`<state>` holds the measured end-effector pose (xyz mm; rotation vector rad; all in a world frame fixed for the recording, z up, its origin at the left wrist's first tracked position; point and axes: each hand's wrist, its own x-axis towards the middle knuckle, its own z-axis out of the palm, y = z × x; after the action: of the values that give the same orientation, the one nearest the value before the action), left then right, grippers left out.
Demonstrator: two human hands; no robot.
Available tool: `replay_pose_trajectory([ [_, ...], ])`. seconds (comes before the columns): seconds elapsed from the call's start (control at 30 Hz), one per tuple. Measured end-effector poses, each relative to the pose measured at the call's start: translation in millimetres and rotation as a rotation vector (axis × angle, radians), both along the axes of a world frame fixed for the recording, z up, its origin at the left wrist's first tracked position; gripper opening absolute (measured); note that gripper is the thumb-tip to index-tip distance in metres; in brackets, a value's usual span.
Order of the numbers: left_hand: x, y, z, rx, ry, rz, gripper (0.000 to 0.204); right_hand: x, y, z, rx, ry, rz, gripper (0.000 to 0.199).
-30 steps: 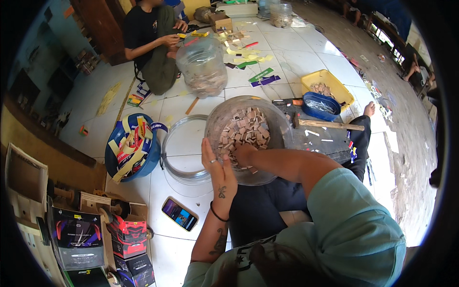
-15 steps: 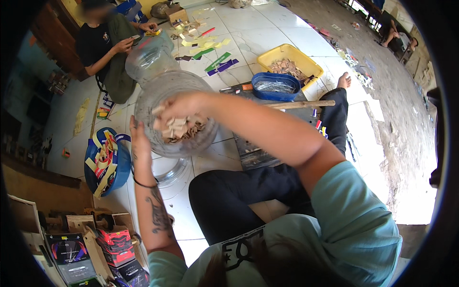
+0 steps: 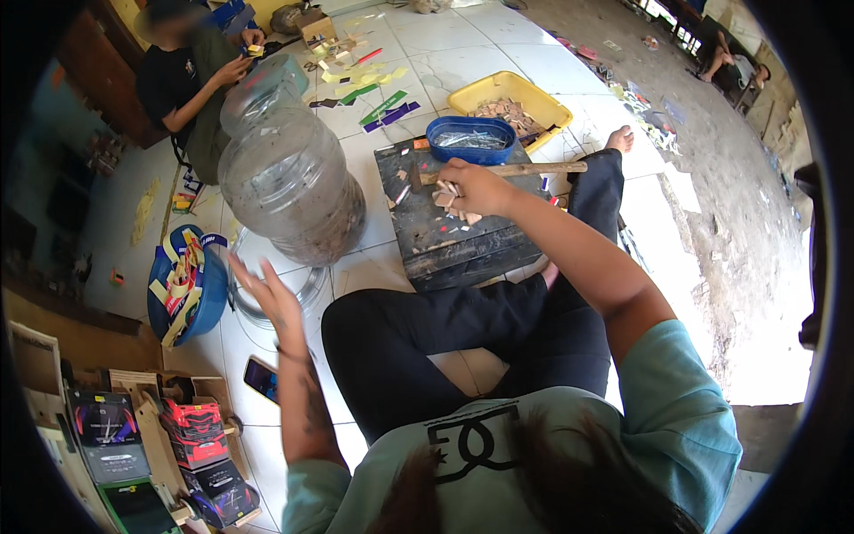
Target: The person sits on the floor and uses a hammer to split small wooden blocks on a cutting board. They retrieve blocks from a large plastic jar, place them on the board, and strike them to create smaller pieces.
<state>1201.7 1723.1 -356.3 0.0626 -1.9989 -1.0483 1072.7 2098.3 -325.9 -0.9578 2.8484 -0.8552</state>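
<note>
My right hand (image 3: 480, 189) is closed around a handful of small, flat tan pieces (image 3: 449, 198), just above a dark, worn board (image 3: 431, 245). My left hand (image 3: 269, 298) is raised with spread fingers and nothing in it, beside a large clear plastic jar (image 3: 289, 182). The jar lies tilted, its wall scuffed, and its contents are hard to make out. A tool with a wooden handle (image 3: 556, 167) rests across the board, partly behind my right hand. Scraps and a few loose tan bits lie on the board.
Beyond the board stand a blue tub (image 3: 471, 157) of thin metal pieces and a yellow basin (image 3: 560, 114) of tan pieces. A blue basin (image 3: 209, 303) of coloured strips and a phone (image 3: 261, 379) are at left. Another person (image 3: 182, 89) sits far left, handling something small.
My right hand has come out of the jar and moved right to the board with a handful of tan pieces. My left hand has let go of the jar, which now tips away.
</note>
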Motion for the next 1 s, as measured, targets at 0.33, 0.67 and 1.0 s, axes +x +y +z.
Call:
replay_pose_trajectory([
  [0.33,305.2,8.8,-170.8,-0.019,-0.676,0.088,0.062,6.2,-1.3,62.7,0.324,-0.186,0.194,0.066],
  [0.67,340.1,-20.0,-278.6,-0.790,-0.586,0.266,0.063,-70.5,9.9,149.2,0.306,-0.220,0.046,0.031],
  [1.0,334.0,-24.2,-260.1,-0.051,-0.620,0.225,0.042,-96.3,30.7,54.5,0.545,-0.039,-0.141,0.018],
])
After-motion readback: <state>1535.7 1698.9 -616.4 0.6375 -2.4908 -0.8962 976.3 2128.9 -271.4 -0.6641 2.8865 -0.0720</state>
